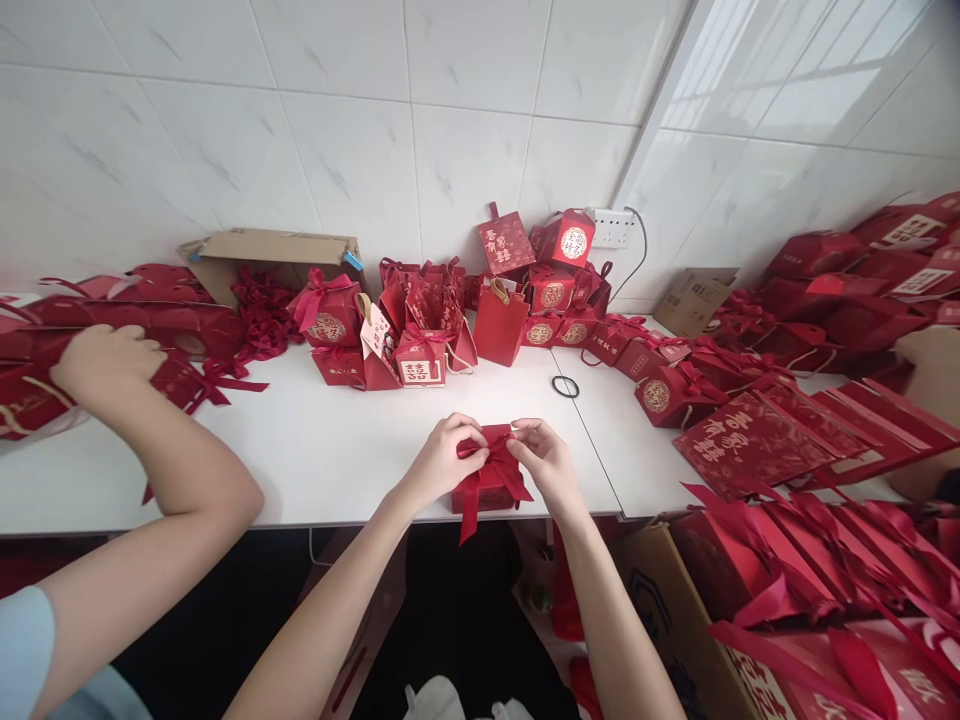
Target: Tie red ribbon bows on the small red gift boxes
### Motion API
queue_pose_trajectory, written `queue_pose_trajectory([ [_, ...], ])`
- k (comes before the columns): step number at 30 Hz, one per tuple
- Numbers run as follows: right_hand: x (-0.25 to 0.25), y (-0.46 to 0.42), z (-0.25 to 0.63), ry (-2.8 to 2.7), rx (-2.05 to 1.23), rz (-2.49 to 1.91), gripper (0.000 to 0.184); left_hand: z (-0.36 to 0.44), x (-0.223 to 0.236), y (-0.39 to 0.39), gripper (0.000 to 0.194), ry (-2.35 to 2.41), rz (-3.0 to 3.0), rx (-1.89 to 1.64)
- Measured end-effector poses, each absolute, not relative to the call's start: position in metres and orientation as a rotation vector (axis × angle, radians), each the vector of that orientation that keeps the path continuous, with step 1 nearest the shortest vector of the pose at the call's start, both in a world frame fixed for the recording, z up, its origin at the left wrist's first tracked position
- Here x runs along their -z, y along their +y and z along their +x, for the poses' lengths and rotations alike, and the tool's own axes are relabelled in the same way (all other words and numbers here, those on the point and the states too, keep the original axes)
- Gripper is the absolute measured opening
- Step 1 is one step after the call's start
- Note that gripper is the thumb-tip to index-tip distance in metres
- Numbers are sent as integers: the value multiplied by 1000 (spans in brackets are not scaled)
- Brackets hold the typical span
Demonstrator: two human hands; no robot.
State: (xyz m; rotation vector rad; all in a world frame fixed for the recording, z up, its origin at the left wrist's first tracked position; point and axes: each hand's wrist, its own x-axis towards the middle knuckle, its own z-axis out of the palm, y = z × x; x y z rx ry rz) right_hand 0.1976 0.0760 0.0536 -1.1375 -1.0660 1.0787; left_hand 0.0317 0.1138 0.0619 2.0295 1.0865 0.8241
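Note:
A small red gift box (491, 497) stands at the table's front edge, straight ahead of me. A red ribbon bow (498, 458) sits on its top, and one ribbon tail hangs down past the front edge. My left hand (450, 455) pinches the bow's left loop between thumb and fingers. On the other side, my right hand (546, 458) has thumb and forefinger closed on the right loop. Both hands are level with the top of the box.
Red gift boxes and bags (501, 320) crowd the wall. A black ring (565, 387) lies on the white table (315, 450). At left, a co-worker's hand (109, 365) touches red boxes. A cardboard carton (667, 600) of ribboned boxes stands right; another person's arm (926, 370) shows beyond.

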Motion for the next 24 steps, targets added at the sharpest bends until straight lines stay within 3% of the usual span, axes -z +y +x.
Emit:
queue_pose_trajectory([
  [15,-59,72,197,-944,-1236,-1100,35,31,-61,113,6,1085,2040,-824],
  [24,-56,78,197,-971,-1101,-1171,29,31,-61,114,7,1070,2045,-826],
])
